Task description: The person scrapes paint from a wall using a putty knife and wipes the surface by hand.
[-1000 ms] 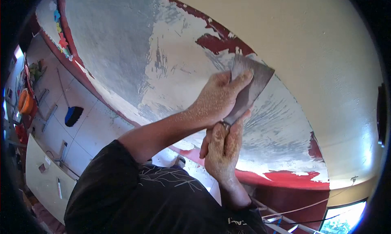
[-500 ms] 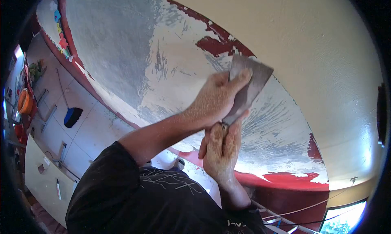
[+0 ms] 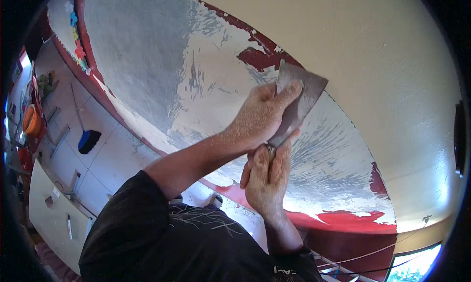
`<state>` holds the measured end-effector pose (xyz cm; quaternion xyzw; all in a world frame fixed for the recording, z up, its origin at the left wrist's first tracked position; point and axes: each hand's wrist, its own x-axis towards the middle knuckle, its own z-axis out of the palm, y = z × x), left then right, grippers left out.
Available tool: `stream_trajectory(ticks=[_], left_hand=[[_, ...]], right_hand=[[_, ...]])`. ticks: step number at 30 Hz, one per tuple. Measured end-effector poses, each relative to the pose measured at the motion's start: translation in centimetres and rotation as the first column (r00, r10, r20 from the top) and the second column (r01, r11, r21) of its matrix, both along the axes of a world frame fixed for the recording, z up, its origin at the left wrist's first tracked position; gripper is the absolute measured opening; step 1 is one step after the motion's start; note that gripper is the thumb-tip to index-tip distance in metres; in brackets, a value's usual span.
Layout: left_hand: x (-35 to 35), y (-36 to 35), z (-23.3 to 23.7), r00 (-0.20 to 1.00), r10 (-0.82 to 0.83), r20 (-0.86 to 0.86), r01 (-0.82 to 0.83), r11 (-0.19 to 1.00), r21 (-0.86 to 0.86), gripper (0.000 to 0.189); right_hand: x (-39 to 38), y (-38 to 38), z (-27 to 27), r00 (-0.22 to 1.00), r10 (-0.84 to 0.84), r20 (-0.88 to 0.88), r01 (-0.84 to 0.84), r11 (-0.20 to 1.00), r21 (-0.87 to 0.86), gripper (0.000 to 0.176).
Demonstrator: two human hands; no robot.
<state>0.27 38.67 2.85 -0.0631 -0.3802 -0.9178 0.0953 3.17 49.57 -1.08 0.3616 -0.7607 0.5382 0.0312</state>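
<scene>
A wide metal scraper (image 3: 311, 88) lies with its blade's far edge up against the boundary between the patchy wall (image 3: 216, 71) and the cream surface. My left hand (image 3: 260, 112) presses on the blade, thumb laid along its face; its other fingers are mostly behind the metal. Below it, my right hand (image 3: 267, 176) is wrapped round the handle, which the fingers largely hide. Both hands are dusted with pale powder. Around the blade the wall shows white, grey and dark red patches (image 3: 257, 58) of flaking paint.
On the tiled floor at left lie a blue-and-black broom (image 3: 89, 140) and metal frame pieces. An orange basin (image 3: 32, 120) stands beyond. A pale board (image 3: 54, 208) carries a marker-like item. Cables (image 3: 363, 252) and ladder-like rails run at lower right, near a window (image 3: 414, 267).
The scraper blade has shifted slightly up and left, with both hands still on it. The whole view has moved a little.
</scene>
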Motion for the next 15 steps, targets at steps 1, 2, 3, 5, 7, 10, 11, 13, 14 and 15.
stream_trajectory(ticks=[1,2,3,5,7,10,11,13,14,15], left_hand=[[-0.2,0.2,-0.4,1.000,-0.013,-0.003,0.013,1.000,-0.010,0.036],[-0.4,0.2,-0.5,1.000,-0.025,-0.010,0.025,0.999,-0.022,0.036],[-0.6,-0.3,-0.2,0.999,0.027,-0.031,-0.029,0.998,-0.060,0.037],[-1.0,-1.1,0.7,0.993,0.102,-0.054,-0.109,0.985,-0.132,0.037],[-0.4,-0.9,1.1,0.995,0.099,-0.017,-0.100,0.993,-0.064,0.039],[-0.1,-0.3,0.2,0.992,0.093,0.086,-0.091,0.996,-0.026,0.042],[-0.1,-0.9,0.3,0.993,0.109,0.042,-0.104,0.990,-0.098,0.043],[0.0,-1.9,0.5,0.995,0.103,-0.013,-0.104,0.967,-0.233,0.044],[-0.7,-1.7,0.7,0.986,0.156,-0.061,-0.164,0.969,-0.182,0.045],[-0.6,-1.4,0.3,0.993,0.114,-0.032,-0.118,0.978,-0.174,0.045]], right_hand=[[0.1,0.0,0.3,1.000,0.007,0.001,-0.007,1.000,-0.003,0.047],[0.0,-0.1,0.4,1.000,0.016,0.004,-0.016,0.999,-0.028,0.046],[-0.4,0.0,0.2,1.000,0.009,0.003,-0.009,1.000,-0.004,0.047],[-1.2,0.0,-0.1,1.000,-0.006,0.001,0.006,0.999,0.044,0.050],[-0.6,-0.1,0.3,0.998,-0.041,0.037,0.038,0.998,0.056,0.055],[0.2,-0.2,0.1,0.994,-0.041,0.101,0.040,0.999,0.004,0.059],[0.0,-0.5,-0.1,0.998,-0.036,0.054,0.036,0.999,0.004,0.055],[-0.4,-1.0,-0.5,0.999,-0.031,-0.042,0.031,1.000,0.003,0.047],[-0.4,-1.1,0.1,1.000,-0.020,-0.012,0.020,1.000,0.008,0.047],[-0.1,-0.9,0.1,1.000,-0.014,0.007,0.014,1.000,-0.007,0.045]])
